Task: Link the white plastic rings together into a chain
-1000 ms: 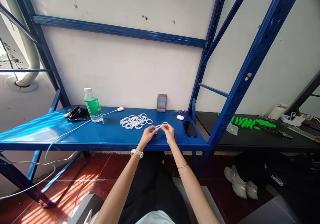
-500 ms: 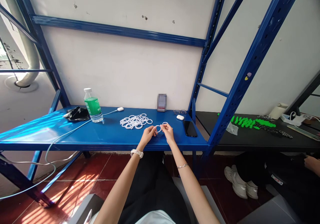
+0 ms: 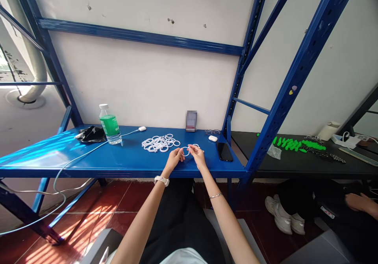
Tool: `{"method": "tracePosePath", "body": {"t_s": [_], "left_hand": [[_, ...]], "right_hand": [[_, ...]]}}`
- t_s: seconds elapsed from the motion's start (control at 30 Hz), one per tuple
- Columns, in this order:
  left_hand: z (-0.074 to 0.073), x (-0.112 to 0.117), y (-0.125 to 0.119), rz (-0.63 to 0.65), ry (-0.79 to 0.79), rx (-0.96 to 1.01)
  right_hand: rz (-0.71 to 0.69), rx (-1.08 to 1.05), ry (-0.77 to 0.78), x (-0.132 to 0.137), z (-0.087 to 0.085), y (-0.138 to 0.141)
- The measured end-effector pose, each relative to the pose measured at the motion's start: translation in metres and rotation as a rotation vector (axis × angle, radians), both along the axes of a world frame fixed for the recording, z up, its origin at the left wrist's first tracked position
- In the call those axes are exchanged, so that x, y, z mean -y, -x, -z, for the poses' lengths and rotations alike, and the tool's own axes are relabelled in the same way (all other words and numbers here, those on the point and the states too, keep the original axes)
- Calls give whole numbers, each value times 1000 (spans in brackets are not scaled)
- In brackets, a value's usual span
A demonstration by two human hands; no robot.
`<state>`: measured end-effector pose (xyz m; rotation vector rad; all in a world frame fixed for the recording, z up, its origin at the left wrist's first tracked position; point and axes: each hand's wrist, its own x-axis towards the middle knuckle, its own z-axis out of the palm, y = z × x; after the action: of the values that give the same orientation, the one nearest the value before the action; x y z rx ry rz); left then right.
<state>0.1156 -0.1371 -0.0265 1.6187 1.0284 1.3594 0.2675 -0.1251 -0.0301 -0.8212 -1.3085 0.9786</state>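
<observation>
Clear plastic makes up the bottle (image 3: 110, 126) standing well left of the left hand (image 3: 175, 157), liquid visible below its green label. Beside it lies a crumpled black bag (image 3: 91, 134), its contents hidden. Both hands are held low over the near edge of the blue table (image 3: 130, 157), forearms reaching forward, fingers bent and drawn narrow. Between them they pinch one white ring (image 3: 186, 154), the left hand at its left side and the right hand (image 3: 196, 154) at its right. More white shows behind the right hand, partly covered by it. Just beyond and left of the left hand is a loose pile of white rings (image 3: 159, 143). Right of the right hand lies a black phone (image 3: 225, 152), with a small white case (image 3: 213, 138) and glasses (image 3: 212, 132) farther back. A blue post (image 3: 273, 118) rises past the phone, partly blocking the black table (image 3: 283, 168) farther right, where green pieces (image 3: 292, 144) lie.
</observation>
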Motion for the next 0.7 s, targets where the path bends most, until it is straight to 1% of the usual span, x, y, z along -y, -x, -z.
{"method": "tracePosePath", "body": {"t_s": [0.23, 0.4, 0.7], "left_hand": [[0, 0, 0, -4, -7, 28], [-1, 0, 0, -14, 17, 2], [-5, 5, -2, 33, 34, 19]], "right_hand": [[22, 2, -15, -1, 2, -1], [28, 0, -39, -3, 3, 0], [30, -35, -50, -1, 1, 0]]}}
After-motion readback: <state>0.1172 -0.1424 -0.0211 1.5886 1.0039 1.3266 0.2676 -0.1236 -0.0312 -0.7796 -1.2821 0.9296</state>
